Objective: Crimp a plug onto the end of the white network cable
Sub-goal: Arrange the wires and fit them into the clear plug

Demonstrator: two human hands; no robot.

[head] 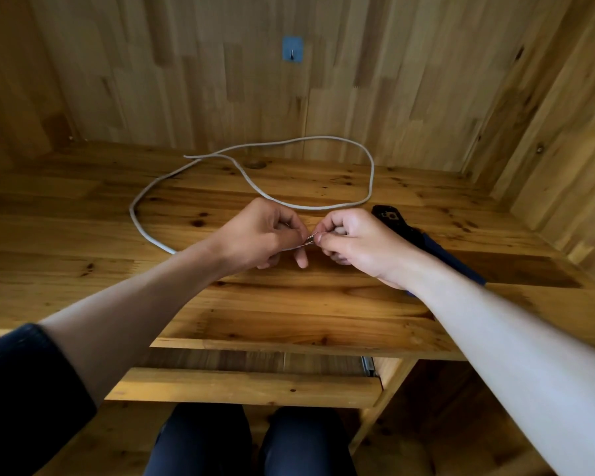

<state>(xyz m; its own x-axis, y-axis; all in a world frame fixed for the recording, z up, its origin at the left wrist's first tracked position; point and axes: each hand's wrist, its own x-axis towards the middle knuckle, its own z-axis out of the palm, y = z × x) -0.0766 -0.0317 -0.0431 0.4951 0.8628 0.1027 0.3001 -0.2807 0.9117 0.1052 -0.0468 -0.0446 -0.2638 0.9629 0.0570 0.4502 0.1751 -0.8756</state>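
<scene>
Knees (248, 441) in dark trousers sat at 6 o'clock, under a pull-out shelf (241, 386) below the tabletop (83, 235). On that wooden tabletop the white network cable (323, 206) lay in a wide slack loop towards 12 o'clock. One loose end pointed to 10 o'clock. The other run swung round the 9 o'clock side and passed under the left forearm towards the hands.

At 3 o'clock of the hands lay a crimping tool (423, 238). Its dark head was just beyond the right knuckles, and its blue handles ran towards 4 o'clock, partly hidden beneath the right wrist.

Above the middle of the tabletop the left hand (268, 231) was curled and pinched the cable's working end. The right hand (351, 238), almost touching it, was curled too, thumb and forefinger nipping the strands (306, 242) that bridged the small gap. Those strands ran roughly from 9 to 3 o'clock, rising slightly to the right, so the cable's tip faced the right hand.

No plug showed anywhere. It may have been hidden in a palm, but that could not be told. The work looked like sorting or straightening the strands, early in the job. A plug would have to slide on from the 3 o'clock side, and the right hand was the nearer one to the tool.
</scene>
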